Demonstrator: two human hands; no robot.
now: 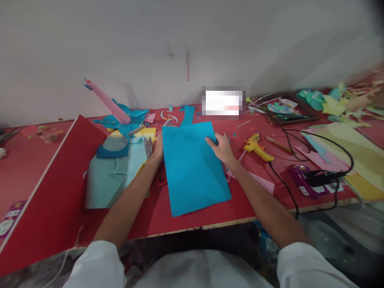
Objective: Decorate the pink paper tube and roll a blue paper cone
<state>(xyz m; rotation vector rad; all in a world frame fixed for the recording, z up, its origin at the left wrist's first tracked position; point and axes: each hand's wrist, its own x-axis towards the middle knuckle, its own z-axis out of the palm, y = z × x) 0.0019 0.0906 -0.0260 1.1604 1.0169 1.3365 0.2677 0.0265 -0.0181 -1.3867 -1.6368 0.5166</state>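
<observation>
The red bench (156, 218) leaves room between its front edge and the blue paper (192, 172). The right grip (224, 149) pinches the paper's right edge, thumb in front; the left grip (159, 149) (partly hidden, closure unclear) is at its left edge, scissors (148, 146) just beside.

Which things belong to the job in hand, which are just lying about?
Job:
rectangular blue paper sheet, right hand gripping it, left hand at its left edge

Lying about, apparently:
silver-bladed scissors
yellow plastic glue gun
slim pink paper cone
pale yellow paper sheets
</observation>
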